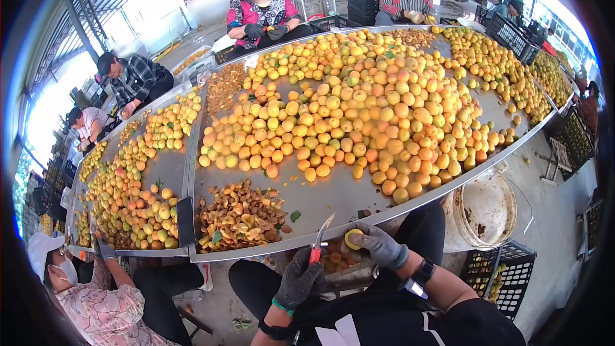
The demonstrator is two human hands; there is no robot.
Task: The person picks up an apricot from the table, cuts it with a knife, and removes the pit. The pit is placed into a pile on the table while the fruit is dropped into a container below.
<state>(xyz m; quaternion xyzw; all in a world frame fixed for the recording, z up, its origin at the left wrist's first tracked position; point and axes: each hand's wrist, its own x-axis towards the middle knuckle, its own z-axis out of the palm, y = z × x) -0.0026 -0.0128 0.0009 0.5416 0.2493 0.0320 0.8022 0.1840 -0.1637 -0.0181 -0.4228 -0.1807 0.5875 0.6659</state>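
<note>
My left hand (298, 279), in a dark grey knit glove with a green cuff, is closed round the red handle of a small curved knife (318, 239), its blade pointing up. In my gloved right hand (383, 247) is a yellow-green apricot (353, 239), pinched between the fingers just right of the blade. Blade and fruit look apart. Below and between the hands, partly hidden, sits a container of apricots (338, 259). Beyond them, on the metal table, lie a heap of brown-yellow pits and scraps (240, 216) and a large pile of whole apricots (384, 109).
A raised metal rim (256, 250) edges the table. To my right stand a stained white bucket (482, 211) and a black crate (500, 275). A co-worker in a pink patterned top (102, 311) sits at my left; other people work along the far side.
</note>
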